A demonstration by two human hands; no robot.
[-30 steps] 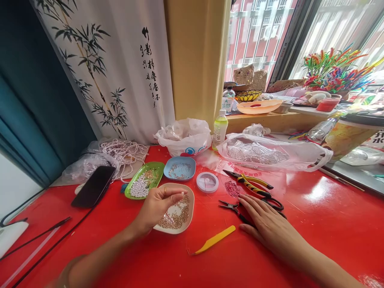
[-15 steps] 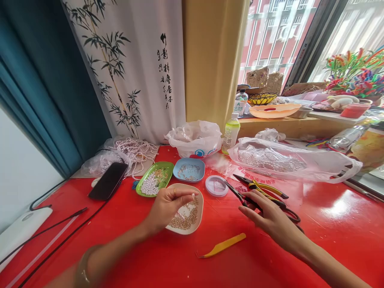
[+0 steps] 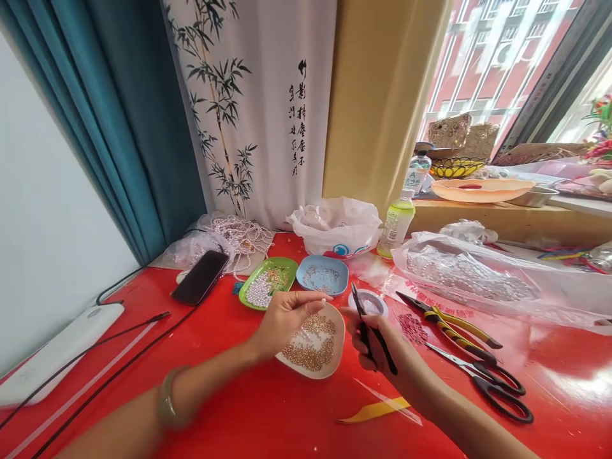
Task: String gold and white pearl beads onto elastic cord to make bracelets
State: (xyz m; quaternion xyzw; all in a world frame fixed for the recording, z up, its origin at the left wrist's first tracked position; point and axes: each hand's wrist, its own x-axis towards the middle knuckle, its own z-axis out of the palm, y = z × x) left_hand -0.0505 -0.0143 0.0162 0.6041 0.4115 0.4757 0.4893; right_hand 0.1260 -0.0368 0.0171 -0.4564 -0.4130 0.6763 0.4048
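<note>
My left hand [image 3: 285, 315] hovers over a cream dish of gold beads [image 3: 313, 343], its fingertips pinched on a tiny item I cannot make out. My right hand [image 3: 382, 347] is closed round small black-handled pliers [image 3: 366, 325], tips pointing up beside the dish. A green dish of white pearls [image 3: 268, 287] and a blue dish of small findings [image 3: 321, 275] stand just behind. A white thread spool [image 3: 368, 302] lies behind the pliers.
Yellow-handled pliers [image 3: 454, 325] and black scissors [image 3: 488, 379] lie to the right, a yellow tool [image 3: 373, 411] near my right wrist. A phone [image 3: 201, 285], pearl strands [image 3: 241, 236], plastic bags [image 3: 337, 226], a bottle [image 3: 396, 223] and cables [image 3: 109, 376] are on the red table [image 3: 229, 408].
My right hand has lifted the small black pliers off the table and brought them left toward the cream dish. The view has swung left. My left hand keeps its pinch.
</note>
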